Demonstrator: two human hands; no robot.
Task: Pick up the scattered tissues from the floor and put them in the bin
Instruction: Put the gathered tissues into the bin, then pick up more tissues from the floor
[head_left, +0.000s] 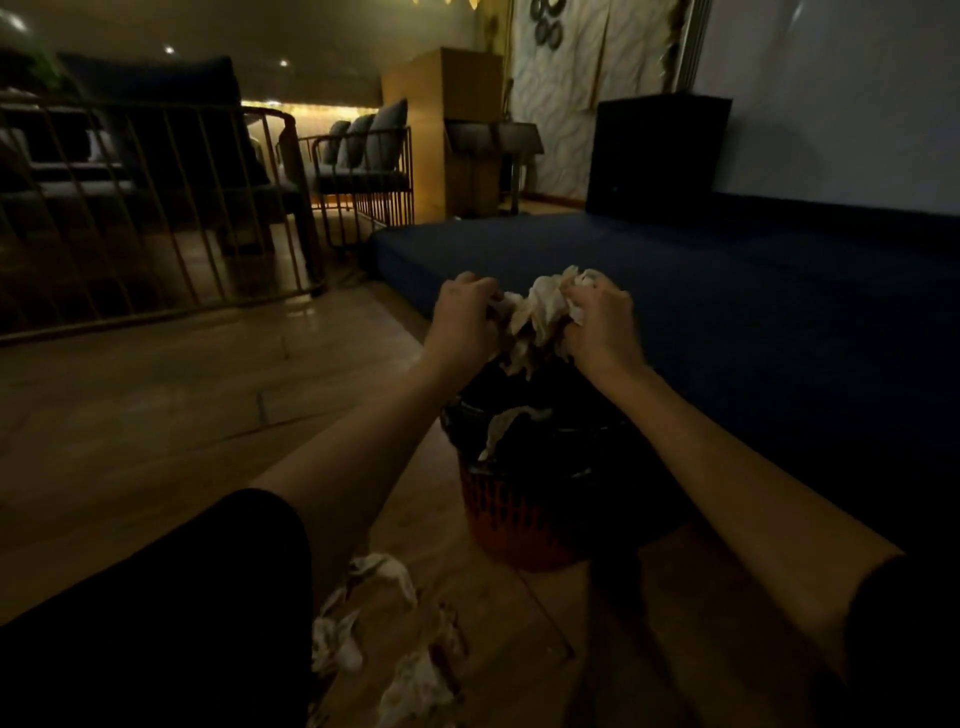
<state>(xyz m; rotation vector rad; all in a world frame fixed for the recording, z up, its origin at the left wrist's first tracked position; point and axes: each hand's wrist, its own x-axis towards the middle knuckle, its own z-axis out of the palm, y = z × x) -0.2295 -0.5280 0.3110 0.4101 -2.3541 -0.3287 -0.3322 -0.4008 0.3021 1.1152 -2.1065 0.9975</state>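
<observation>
White tissue wad (540, 312) above bin (519, 519) mouth | left hand (465, 319), right hand (602, 325) fingers curled, clutching it | step: deposit | next: release downward | loose tissues (384, 639) on floor, 7 o'clock of bin

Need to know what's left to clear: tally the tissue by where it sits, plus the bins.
Tissue bunch in the hands: 1
Tissue hanging in the bin: 1
Tissue clumps on the floor: 3
Bin: 1
Total: 6
</observation>
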